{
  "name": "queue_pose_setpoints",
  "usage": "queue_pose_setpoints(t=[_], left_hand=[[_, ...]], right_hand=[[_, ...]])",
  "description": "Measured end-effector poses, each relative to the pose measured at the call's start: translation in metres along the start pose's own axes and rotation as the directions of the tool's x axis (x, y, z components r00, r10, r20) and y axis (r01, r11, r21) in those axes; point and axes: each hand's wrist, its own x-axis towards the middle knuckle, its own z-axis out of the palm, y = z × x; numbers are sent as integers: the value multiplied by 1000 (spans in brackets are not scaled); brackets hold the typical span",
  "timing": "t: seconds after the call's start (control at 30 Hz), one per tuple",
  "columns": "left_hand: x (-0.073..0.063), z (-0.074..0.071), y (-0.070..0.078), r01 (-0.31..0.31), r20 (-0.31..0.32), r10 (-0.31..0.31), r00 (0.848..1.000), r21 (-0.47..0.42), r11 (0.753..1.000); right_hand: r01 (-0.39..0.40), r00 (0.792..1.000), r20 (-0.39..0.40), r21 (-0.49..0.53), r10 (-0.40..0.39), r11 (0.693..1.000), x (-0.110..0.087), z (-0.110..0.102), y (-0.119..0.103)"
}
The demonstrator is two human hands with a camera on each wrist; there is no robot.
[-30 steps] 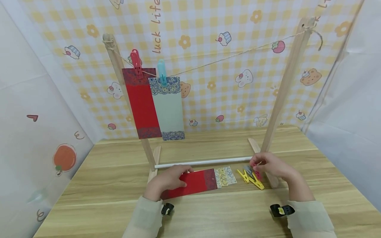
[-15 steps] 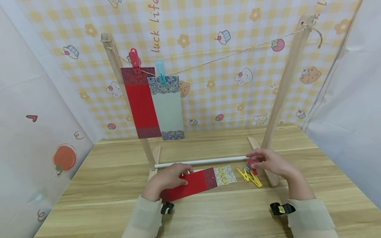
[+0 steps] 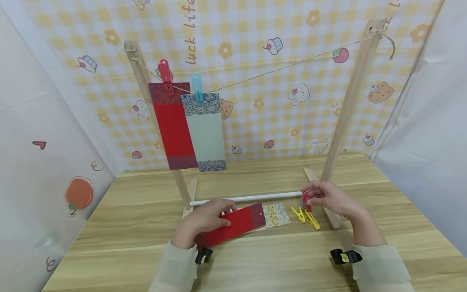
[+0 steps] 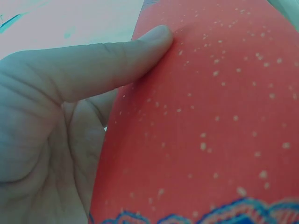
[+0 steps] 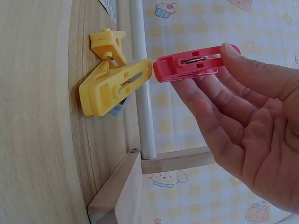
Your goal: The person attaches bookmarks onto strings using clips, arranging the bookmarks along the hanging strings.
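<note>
My left hand [image 3: 208, 218] pinches the long edge of a red card [image 3: 233, 225] with dark patterned ends; in the left wrist view the thumb lies on its gold-flecked face and the other fingers are behind it. The card slants over other patterned cards [image 3: 277, 214], whose right ends stick out. My right hand [image 3: 330, 198] holds a red clothespin [image 5: 187, 63] between thumb and fingers, just above the table. Right beside it lie yellow clothespins [image 5: 117, 88], with a grey one [image 5: 117, 109] partly hidden beneath.
A wooden stand with a left post [image 3: 140, 77] and right post [image 3: 350, 101] carries a sagging string [image 3: 277, 69]. A red card [image 3: 173, 129] and a pale card [image 3: 206, 134] hang from it by a red and a blue clothespin [image 3: 197, 87]. A white rod [image 3: 255, 198] joins the feet.
My right hand has lifted the red clothespin off the pile and shifted slightly left. In my left hand, the red card's right end has risen and tilted away from the cards below.
</note>
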Motion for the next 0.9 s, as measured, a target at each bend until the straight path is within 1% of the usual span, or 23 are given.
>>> queue_pose_setpoints(t=[0.1,0.3,0.37,0.5,0.6,0.7,0.8,0.9], left_hand=[[-2,-1,0,-14,-12,14,1000,-13,1000],[-4,-3,1,-2,-36,1,999,-45,999],[-5,-4,1,-2,-52,-1,999,-47,999],[-7,-8,2,-20,-76,15,997,-69,997],[-7,-12,5,-56,-94,47,994,-98,994],[-7,-16,8,-78,-111,65,992,-123,989],[-7,-19,9,-75,-118,58,991,-149,986],[-8,-20,7,-71,-132,49,990,-168,983]], right_hand=[[9,1000,-11,29,-9,1000,1,0,-2],[-11,996,-88,-12,9,1000,0,4,-8],[-7,995,-98,-31,4,1000,1,5,-9],[28,994,-103,-56,-34,998,3,7,-10],[62,991,-117,-81,-72,995,3,8,-13],[88,986,-134,-92,-100,992,4,10,-17],[107,982,-146,-98,-120,989,5,12,-23],[102,980,-160,-95,-116,990,4,14,-28]])
